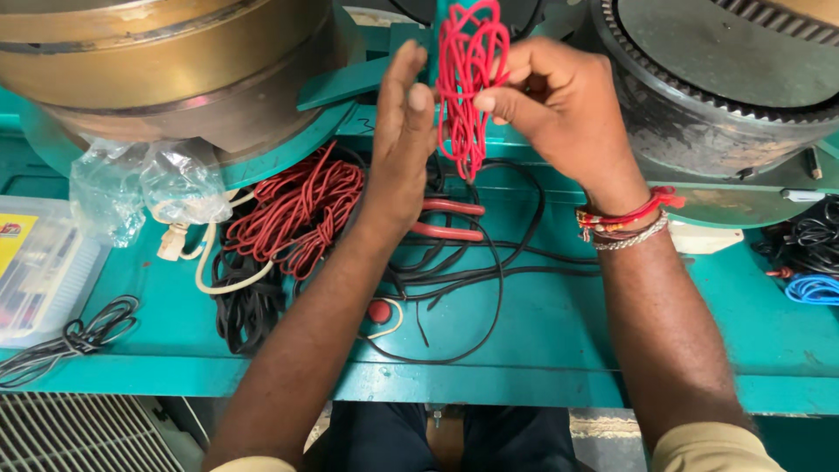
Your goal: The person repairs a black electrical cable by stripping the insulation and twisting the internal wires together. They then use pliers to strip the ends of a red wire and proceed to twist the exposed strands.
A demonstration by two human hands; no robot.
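- Head view, upper centre of frame: red wire bundle (470,83), a loose hank of thin red wire held up above the desk; long axis runs top to bottom of the frame, lower loops pointing down toward the near edge.
- Right hand (559,109), upper centre-right: fingers and thumb pinched on the bundle's right side; red thread and bead bracelets (625,223) on the wrist.
- Left hand (398,149), just left of the bundle: flat, fingers straight and together, fingertips against the bundle's left side; grasping nothing.
- Clear plastic box (44,275), left edge: lidded, contents too blurred to tell; a yellow label on top.
- Clear plastic bag (149,188), upper left: crumpled, contents unclear.
- Teal desk (542,336), centre: carries a second red wire coil (301,210), black cables (463,271), red-handled pliers (450,218).
- Blue wire coil (813,288), right edge.
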